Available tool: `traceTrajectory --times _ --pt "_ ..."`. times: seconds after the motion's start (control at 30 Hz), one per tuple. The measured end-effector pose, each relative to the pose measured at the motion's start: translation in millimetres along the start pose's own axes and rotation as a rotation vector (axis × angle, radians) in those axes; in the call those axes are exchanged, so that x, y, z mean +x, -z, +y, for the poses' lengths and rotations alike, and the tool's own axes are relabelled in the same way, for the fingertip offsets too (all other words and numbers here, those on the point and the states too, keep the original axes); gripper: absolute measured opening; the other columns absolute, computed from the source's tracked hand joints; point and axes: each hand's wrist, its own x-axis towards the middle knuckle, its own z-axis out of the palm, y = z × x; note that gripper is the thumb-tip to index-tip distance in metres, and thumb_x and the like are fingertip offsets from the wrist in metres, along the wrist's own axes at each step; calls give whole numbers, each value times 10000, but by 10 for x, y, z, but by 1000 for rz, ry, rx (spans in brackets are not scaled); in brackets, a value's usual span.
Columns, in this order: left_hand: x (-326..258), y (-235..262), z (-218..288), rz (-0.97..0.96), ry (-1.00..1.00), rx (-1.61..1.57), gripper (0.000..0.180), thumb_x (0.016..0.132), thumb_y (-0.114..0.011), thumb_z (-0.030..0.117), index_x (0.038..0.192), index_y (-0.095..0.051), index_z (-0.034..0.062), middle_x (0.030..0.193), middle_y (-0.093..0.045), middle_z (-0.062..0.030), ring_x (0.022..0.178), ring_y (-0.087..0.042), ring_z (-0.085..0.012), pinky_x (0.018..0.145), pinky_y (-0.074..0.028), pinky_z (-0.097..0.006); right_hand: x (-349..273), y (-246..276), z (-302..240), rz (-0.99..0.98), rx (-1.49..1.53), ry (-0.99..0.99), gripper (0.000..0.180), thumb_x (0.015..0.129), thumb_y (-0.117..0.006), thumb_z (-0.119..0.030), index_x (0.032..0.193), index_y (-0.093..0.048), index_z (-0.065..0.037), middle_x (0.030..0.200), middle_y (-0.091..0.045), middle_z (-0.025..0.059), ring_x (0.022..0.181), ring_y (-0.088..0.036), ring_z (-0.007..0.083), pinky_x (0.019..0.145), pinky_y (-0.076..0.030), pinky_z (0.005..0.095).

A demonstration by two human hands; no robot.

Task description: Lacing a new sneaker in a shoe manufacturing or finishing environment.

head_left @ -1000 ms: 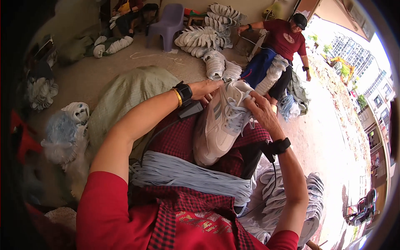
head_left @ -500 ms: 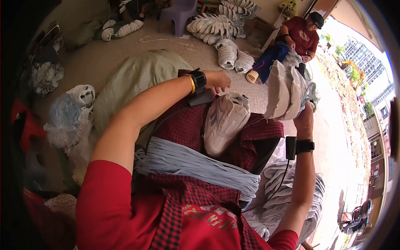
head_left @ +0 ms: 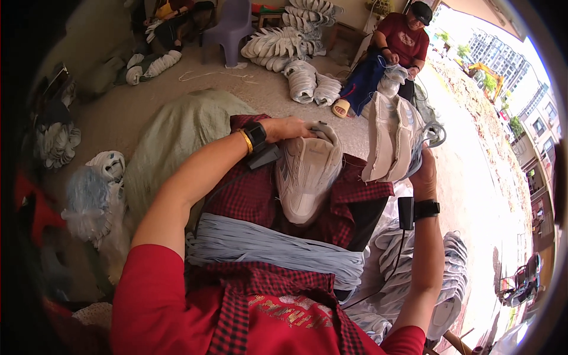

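A white shoe upper lies on the checked cloth over my lap, its toe pointing toward me. At its heel opening my left hand grips the collar, the fingertips partly hidden inside. Raised on the right, my right hand is closed on a small stack of white shoe uppers with grey-blue parts; its fingers are mostly behind them. A thick bundle of pale blue-grey laces stretches across my lap, nearer to me than the single upper.
A large olive sack stands on the left, beside bagged uppers. More stacked uppers lie below my right forearm. Ahead are rows of uppers, a purple chair and a seated co-worker handling another upper.
My left hand has come down onto the heel collar of the upper on my lap. The stack in my right hand has turned slightly and shifted left as the whole view moved.
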Motion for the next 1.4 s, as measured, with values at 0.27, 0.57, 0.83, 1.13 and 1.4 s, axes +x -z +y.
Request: traceTrajectory --times 0.27,0.57,0.83,1.13,1.4 --pt "-1672 1738 -267 94 -224 -1352 565 975 -415 377 1420 -448 30 1445 -484 -127 1324 -459 -296 1126 -337 -510 -77 -62 -202 92 -73 63 290 995 -506 -345 1050 -607 -79 737 -604 -34 585 -568 65 502 -432 195" --pt "-2372 1933 -339 691 -263 -778 601 943 -530 373 1453 -391 89 1487 -445 -98 1354 -436 -278 1139 -336 -464 372 -1249 38 -420 -722 175 341 939 -581 -230 1193 -594 -3 959 -671 133 857 -649 225 718 -517 346" --pt "-1537 1325 143 242 -55 -1176 573 968 -447 394 1418 -450 40 1391 -541 -114 1261 -535 -253 1089 -409 -442 51 -1543 415 -638 -1154 211 290 868 -611 -258 959 -631 17 798 -658 255 742 -661 393 670 -497 452" --pt "-787 1359 145 -99 -136 -1268 505 991 -384 353 1361 -521 39 1331 -596 -112 1199 -586 -247 1051 -439 -435 156 -1302 524 -686 -1166 720 255 857 -606 -220 944 -629 19 765 -644 225 726 -646 364 678 -490 423" --pt "-1055 1334 160 49 -153 -1214 479 991 -440 342 1356 -528 45 1345 -580 -107 1186 -587 -246 1018 -468 -447 178 -1084 541 -738 -1112 268 270 879 -588 -217 995 -608 27 888 -662 221 868 -640 363 763 -491 404"
